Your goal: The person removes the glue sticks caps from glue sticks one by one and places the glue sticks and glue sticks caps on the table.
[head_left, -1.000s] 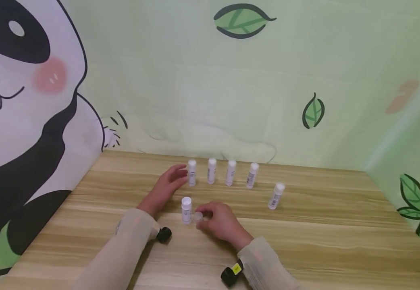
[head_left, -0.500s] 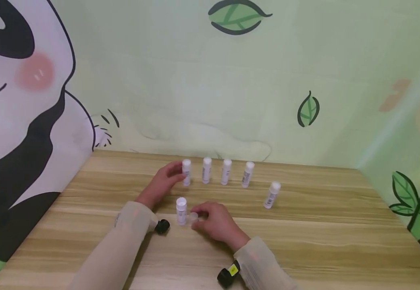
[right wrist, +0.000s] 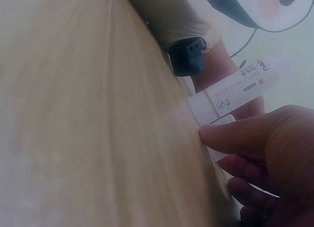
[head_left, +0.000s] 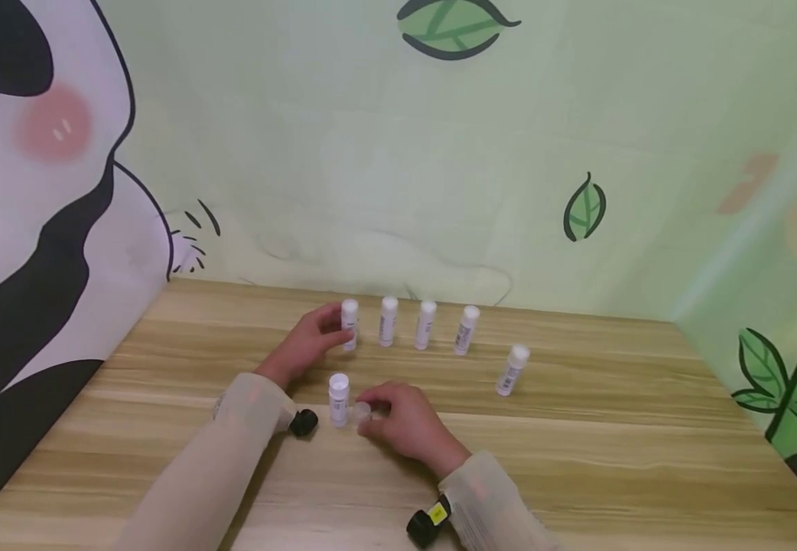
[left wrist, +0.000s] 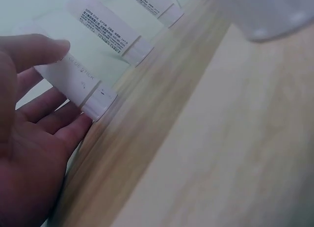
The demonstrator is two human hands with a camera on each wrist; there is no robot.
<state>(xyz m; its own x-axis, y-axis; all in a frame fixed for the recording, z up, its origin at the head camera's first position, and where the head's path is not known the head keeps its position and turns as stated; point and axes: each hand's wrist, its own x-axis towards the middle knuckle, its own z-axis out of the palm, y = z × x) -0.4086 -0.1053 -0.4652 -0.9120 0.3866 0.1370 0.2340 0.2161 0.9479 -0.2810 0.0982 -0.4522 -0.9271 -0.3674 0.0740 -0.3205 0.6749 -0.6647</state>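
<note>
White glue sticks stand upright on the wooden table. At the left end of the back row, my left hand [head_left: 305, 344] holds a glue stick [head_left: 349, 312], thumb on the near side and fingers behind it, as the left wrist view shows. Closer to me stands another glue stick [head_left: 339, 404] with its top off, its white rim showing. Just right of it, my right hand [head_left: 408, 422] pinches a small translucent cap [head_left: 362, 413] between thumb and fingers, low at the tabletop. In the right wrist view the thumb [right wrist: 221, 136] partly covers the cap.
Three more capped glue sticks, among them this middle one [head_left: 425, 325], continue the back row rightward. Another glue stick [head_left: 512, 370] stands apart, nearer at the right. Behind the wooden table [head_left: 612, 459] rises a wall covering [head_left: 343, 153] printed with a panda and leaves.
My left fingers and thumb have come around the leftmost glue stick in the back row. The right hand keeps its pinch on the cap. The head view has shifted slightly.
</note>
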